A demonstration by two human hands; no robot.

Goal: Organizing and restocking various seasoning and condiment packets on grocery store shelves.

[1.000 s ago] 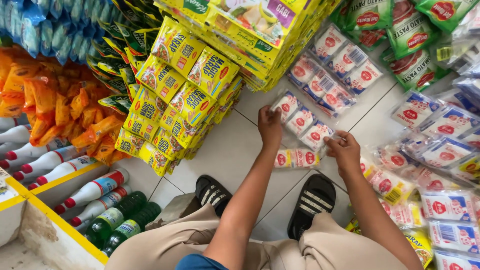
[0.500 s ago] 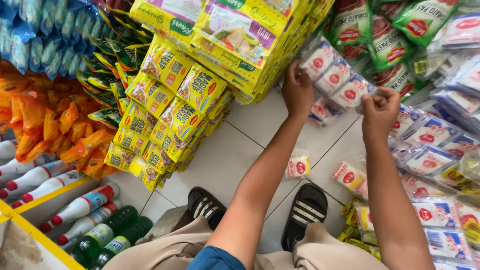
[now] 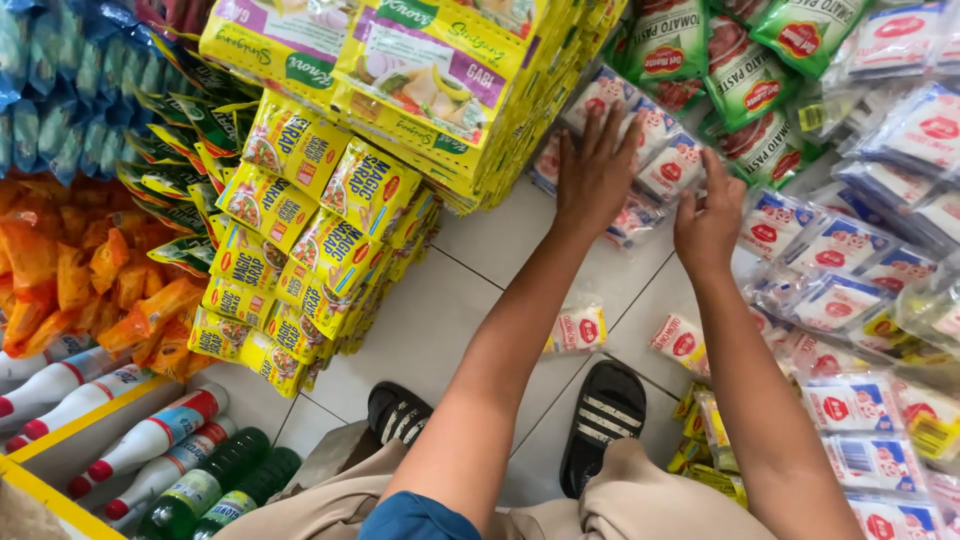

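Note:
My left hand [image 3: 595, 170] lies flat with fingers spread on a strip of white sachets with red labels [image 3: 672, 165], pressing it against the pile at the foot of the yellow stack. Just right of it, my right hand [image 3: 708, 228] curls its fingers around the lower edge of the same strip, thumb up. Two loose sachets [image 3: 578, 328] [image 3: 678, 340] lie on the white tiled floor [image 3: 440, 320] below my hands. My feet in black striped sandals [image 3: 605, 425] stand under them.
Yellow seasoning packets [image 3: 300, 250] and a tall yellow-green stack of packs [image 3: 420, 70] rise on the left. Green sauce pouches [image 3: 745, 70] hang above. More white sachets [image 3: 860, 300] crowd the right. Bottles [image 3: 150, 440] and orange snack bags [image 3: 60, 270] lie at lower left.
Both hands have moved up and away from the floor tiles with the sachet strip, which now rests on the pile by the yellow stack. The view has moved in closer.

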